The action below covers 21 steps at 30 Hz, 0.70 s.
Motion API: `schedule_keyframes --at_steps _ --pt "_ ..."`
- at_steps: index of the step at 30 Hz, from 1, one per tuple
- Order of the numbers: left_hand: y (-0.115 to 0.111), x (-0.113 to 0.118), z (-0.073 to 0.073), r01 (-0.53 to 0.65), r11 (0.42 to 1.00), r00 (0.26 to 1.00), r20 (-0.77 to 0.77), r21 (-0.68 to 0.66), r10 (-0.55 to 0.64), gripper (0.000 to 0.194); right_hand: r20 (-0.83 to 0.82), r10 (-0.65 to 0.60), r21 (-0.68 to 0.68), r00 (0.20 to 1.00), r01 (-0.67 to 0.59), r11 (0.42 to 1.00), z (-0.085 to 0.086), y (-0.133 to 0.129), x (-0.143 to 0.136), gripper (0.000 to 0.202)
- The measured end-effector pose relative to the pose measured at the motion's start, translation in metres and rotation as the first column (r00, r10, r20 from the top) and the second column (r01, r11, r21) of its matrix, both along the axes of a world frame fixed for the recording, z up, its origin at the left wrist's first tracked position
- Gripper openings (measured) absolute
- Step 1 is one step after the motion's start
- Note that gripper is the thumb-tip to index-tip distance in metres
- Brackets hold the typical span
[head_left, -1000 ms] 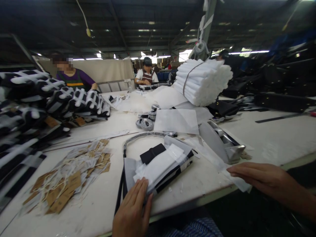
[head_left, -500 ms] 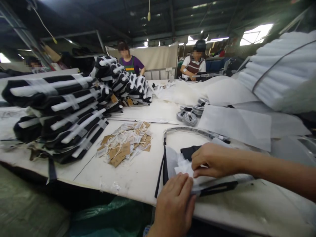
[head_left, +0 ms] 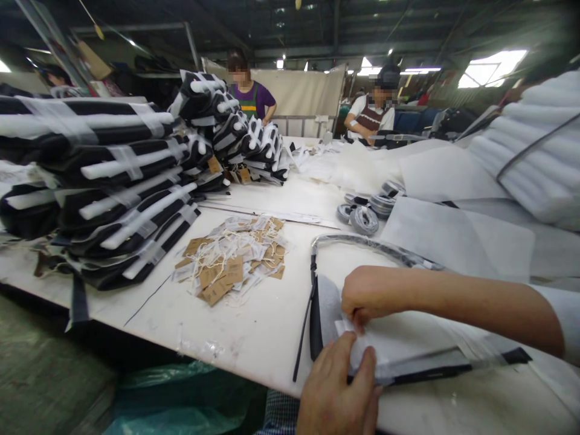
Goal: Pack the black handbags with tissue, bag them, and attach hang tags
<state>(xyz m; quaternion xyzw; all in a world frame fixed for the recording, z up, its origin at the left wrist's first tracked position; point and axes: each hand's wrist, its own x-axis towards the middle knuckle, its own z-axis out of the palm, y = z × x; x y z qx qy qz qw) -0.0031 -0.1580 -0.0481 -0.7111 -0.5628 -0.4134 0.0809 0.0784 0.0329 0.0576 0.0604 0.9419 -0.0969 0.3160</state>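
Note:
A black bag (head_left: 316, 329) lies flat at the table's near edge, mostly covered by a thin white wrapping sheet (head_left: 403, 332). Its long strap (head_left: 362, 240), in clear plastic, curves round the far side. My left hand (head_left: 338, 383) rests on the sheet near the bag's front edge, its fingers stretched and the thumb apart. Just beyond it, my right hand (head_left: 369, 296) is closed, fingertips pinched down at a crumpled part of the sheet. The right fingertips are partly hidden by the hand itself.
Brown and white tags with strings (head_left: 231, 260) lie heaped left of the bag. Stacked wrapped black bags (head_left: 122, 163) stand farther left. Grey coils (head_left: 365, 220), white sheets (head_left: 457, 235) and a tied foam bundle (head_left: 544, 145) are right. Two people work across the table.
My right hand has shifted slightly left, its forearm now lying across the bag. My left thumb has spread from the fingers. The dark patch beside my right hand no longer shows. The camera view has shifted.

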Motion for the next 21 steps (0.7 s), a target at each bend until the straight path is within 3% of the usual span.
schedule_keyframes --at_steps 6,12,17,21 --pt "0.008 -0.003 -0.004 0.103 0.991 0.989 -0.114 0.083 -0.093 0.034 0.035 0.119 0.145 0.992 -0.123 0.982 -0.006 -0.005 -0.012 0.012" --pt "0.01 0.001 -0.008 0.054 0.99 0.996 -0.078 0.133 -0.044 0.035 0.019 0.099 0.102 0.995 -0.1 0.99 -0.013 0.01 -0.019 0.034" --pt "0.011 0.002 -0.009 0.036 0.983 0.998 -0.053 0.179 -0.027 0.038 -0.101 -0.063 0.067 0.993 0.07 0.995 -0.022 0.036 -0.013 0.042" --pt "0.014 0.002 -0.012 0.031 0.979 0.999 -0.03 0.2 -0.025 0.037 -0.132 -0.295 -0.144 0.946 0.276 0.95 -0.038 0.055 -0.007 0.05"
